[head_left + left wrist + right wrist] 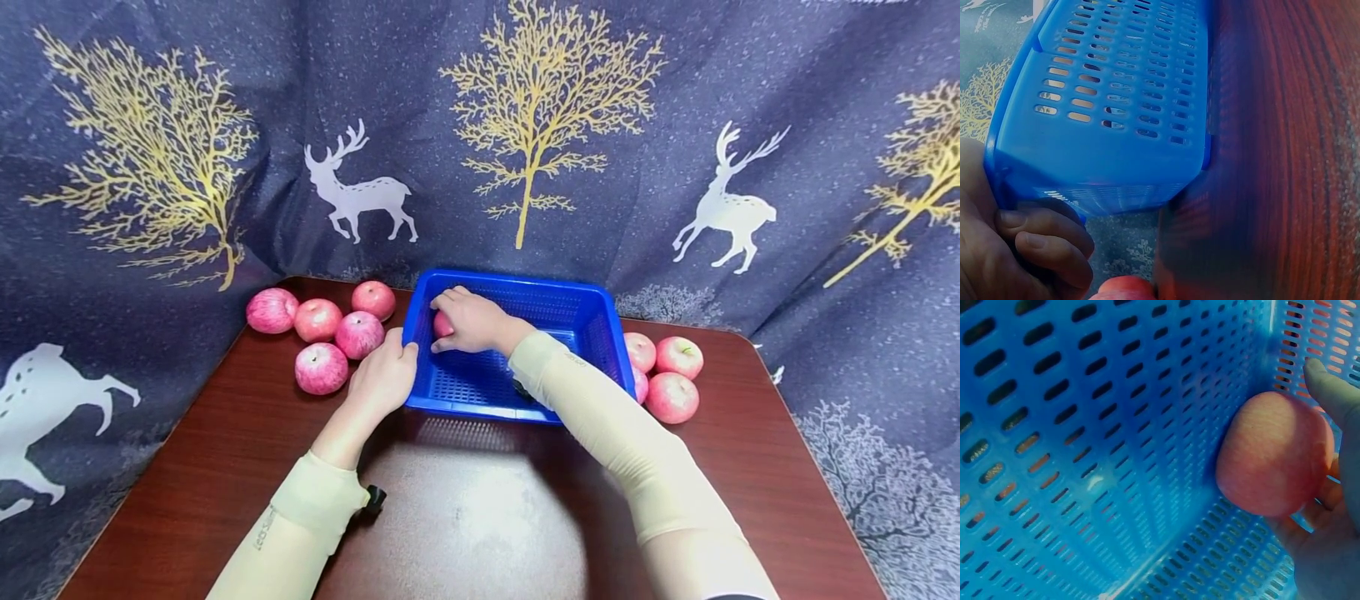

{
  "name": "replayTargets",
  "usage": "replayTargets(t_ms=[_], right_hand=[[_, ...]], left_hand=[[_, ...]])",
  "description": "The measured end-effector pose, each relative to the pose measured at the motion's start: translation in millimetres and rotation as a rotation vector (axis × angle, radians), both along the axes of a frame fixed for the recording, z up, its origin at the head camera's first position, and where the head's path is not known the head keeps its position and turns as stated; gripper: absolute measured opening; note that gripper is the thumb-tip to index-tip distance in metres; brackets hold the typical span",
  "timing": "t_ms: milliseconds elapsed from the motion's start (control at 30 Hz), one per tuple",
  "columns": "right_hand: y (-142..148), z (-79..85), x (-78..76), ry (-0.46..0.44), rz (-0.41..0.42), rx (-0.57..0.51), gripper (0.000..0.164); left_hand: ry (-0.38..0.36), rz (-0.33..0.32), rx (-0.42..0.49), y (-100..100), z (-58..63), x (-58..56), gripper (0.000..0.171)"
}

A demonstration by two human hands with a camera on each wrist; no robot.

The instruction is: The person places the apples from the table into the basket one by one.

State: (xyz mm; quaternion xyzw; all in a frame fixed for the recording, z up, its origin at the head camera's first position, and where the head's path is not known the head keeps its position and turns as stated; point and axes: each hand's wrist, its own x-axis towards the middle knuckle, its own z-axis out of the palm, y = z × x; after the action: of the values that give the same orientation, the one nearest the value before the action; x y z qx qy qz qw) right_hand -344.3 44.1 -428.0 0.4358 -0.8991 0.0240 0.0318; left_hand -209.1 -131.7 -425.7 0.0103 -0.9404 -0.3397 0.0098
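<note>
Gripping the basket [480, 412] at its left side with the left hand [384, 372], left of mid-frame, apparently to steady it; holding an apple [442, 325] inside, near mid-frame, in the curled fingers of the right hand [475, 318], probably against rolling.

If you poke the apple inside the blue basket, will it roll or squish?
The apple would probably roll if the right hand let go, because its sides are round. It likely wouldn't go far, since the blue basket has walls around it. Its skin shows no dents I can see, so it's probably firm, not squishy.
</note>
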Motion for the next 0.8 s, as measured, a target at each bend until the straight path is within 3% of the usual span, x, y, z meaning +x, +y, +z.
replayTargets(t_ms=[400,800], right_hand=[[6.2,17.7,3.4,0.028,0.010,-0.050,0.077],[20.5,39.5,13.4,-0.041,-0.035,-0.128,0.073]], left_hand=[[0.006,0.004,0.001,0.6,0.2,0.2,0.048],[0.006,-0.001,-0.004,-0.5,-1.9,-0.3,0.049]])
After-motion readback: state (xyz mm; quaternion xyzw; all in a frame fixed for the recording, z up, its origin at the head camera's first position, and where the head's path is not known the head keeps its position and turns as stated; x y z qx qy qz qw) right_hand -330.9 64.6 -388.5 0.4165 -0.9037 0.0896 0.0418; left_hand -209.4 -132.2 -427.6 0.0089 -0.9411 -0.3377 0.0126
